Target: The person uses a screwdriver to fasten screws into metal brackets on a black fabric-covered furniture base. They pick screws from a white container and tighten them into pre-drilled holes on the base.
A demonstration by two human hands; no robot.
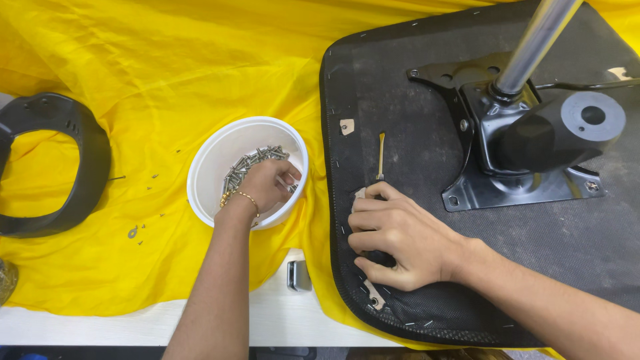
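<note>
The person's left hand (265,185) is down inside a white bowl (208,168), its fingers curled over a heap of screws (248,167); whether a screw is already pinched between the fingertips cannot be told, since the knuckles hide them. A thin bracelet (241,196) sits at that wrist. To the right of that hand, past the bowl's rim, the right hand (393,237) rests half-clenched on the black underside of a chair seat (400,120), pressing its near edge and covering something dark under the palm. Just beyond its fingertips lies a slim tool with a yellow handle (381,152). Farther right stands the metal plate (527,190) with its post (537,40). The step in hand looks like picking a fastener; the next move calls for a clean pinch on one screw while the seat is held steady
</note>
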